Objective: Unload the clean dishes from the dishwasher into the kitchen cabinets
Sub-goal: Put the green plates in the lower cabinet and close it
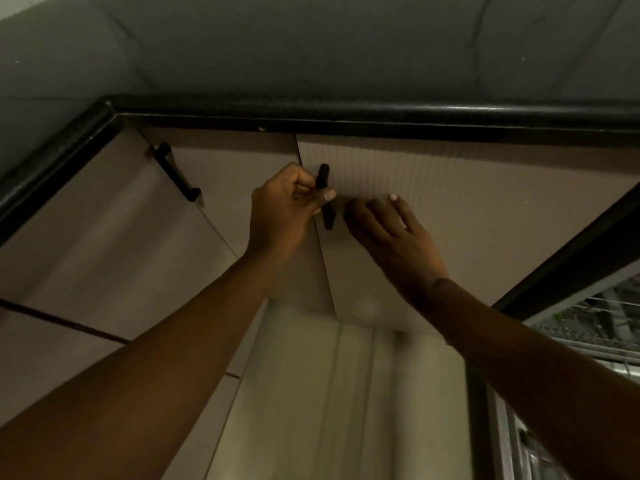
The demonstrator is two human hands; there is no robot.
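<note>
Two hands at cabinet door [450, 202] — left hand [284, 209] fingers curled round black handle [325, 197]; right hand [391, 237] fingers straight, flat on door.

We see a dim grey ceiling [311, 39] overhead, a thick black trim strip [381, 114] running under it. Pale wall panels [329, 393] fill the lower middle — blurred. At far right, a window [602, 327] with thin wires or bars — detail unclear.

We see a beige upper cabinet door [467, 216] shut across the way ahead, our left hand [284, 206] gripping its black bar handle [325, 199]. A black trim rail [346, 110] caps it above. Open room lies below the doors.
</note>
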